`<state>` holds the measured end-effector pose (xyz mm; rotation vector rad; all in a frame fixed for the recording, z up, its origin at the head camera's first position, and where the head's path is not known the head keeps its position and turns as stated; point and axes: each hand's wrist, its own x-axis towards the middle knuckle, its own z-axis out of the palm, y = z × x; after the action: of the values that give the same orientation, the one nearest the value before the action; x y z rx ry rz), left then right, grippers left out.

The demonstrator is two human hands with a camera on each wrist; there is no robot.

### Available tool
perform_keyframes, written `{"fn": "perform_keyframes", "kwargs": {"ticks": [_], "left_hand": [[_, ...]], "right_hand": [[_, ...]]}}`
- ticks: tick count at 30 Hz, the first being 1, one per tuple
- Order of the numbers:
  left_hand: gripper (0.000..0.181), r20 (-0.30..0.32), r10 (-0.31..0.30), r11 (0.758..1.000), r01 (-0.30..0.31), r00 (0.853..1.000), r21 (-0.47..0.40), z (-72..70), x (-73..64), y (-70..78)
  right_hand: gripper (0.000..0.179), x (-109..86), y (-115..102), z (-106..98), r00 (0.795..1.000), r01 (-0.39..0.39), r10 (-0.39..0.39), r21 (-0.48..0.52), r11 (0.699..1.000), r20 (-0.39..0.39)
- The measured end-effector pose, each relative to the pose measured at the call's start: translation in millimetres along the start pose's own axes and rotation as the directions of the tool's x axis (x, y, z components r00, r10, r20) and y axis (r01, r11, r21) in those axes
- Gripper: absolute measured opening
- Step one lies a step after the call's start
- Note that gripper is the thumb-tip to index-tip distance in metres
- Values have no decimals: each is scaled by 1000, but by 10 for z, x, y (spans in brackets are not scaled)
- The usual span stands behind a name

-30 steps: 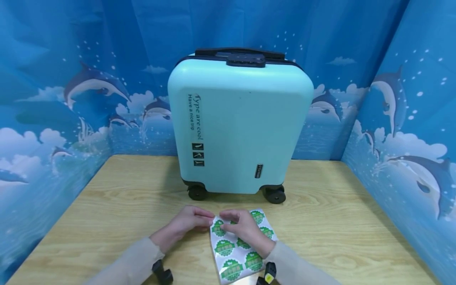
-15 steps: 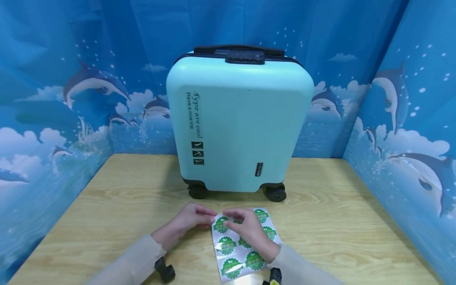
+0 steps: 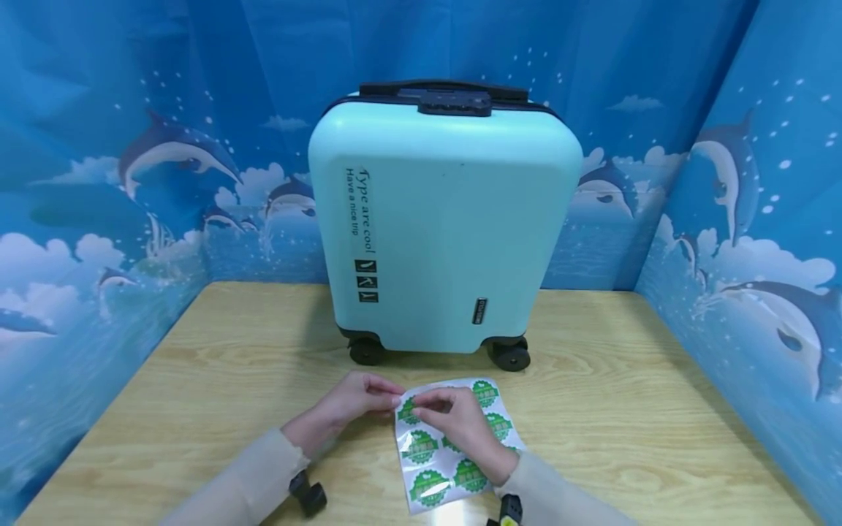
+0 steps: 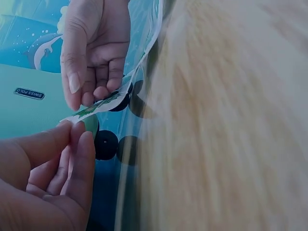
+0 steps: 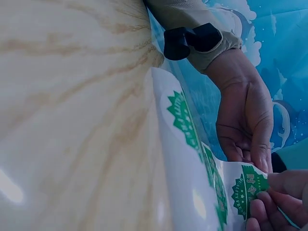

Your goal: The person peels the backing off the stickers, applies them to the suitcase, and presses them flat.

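A sheet of green round stickers [image 3: 427, 467] lies on the table, its upper-left corner lifted and bent. My left hand [image 3: 355, 403] pinches that corner between thumb and fingers, and the left wrist view shows the left hand [image 4: 53, 178] at the sheet's edge. Over the sheet is my right hand [image 3: 458, 420], thumb and index apart in the head view. Its curved fingers are at the corner sticker [image 5: 248, 187] in the right wrist view, where the right hand [image 5: 286, 197] is partly cut off. Whether they grip the sticker's edge is hard to see.
A mint-green suitcase [image 3: 447, 234] on black wheels stands upright behind the hands. The wooden table [image 3: 217, 365] is bordered by blue dolphin-print curtains [image 3: 250, 109] at the back and sides. Both wrists carry black devices.
The sheet's upper-left corner has risen and bends more, with the left hand moving slightly up and right. My right hand has shifted slightly right and stays over the sheet.
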<state>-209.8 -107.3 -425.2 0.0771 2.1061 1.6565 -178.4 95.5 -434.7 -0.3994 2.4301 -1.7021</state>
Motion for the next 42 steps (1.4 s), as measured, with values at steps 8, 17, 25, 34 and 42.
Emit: {"fn": "perform_keyframes", "kwargs": {"ticks": [8,17,25,34,42], "left_hand": [[25,44,21,999,-20,999,-35,3,-3,21],[26,86,48,997,-43,995,-65,7,-16,22],[26,117,93,994,-86,989,-69,29,-16,9],[26,134,107,992,-97,985,-75,41,-36,-4],[27,147,103,991,-90,984,-94,35,-59,11]], "right_hand": [[16,-7,11,26,1000,-19,19,12,1000,-18],[16,-29,-15,45,999,-34,35,37,999,-28],[18,-44,-17,64,999,-3,6,68,998,-48],[18,-43,-10,80,998,-7,10,44,999,-57],[19,-39,-25,74,998,-34,35,26,999,-51]]}}
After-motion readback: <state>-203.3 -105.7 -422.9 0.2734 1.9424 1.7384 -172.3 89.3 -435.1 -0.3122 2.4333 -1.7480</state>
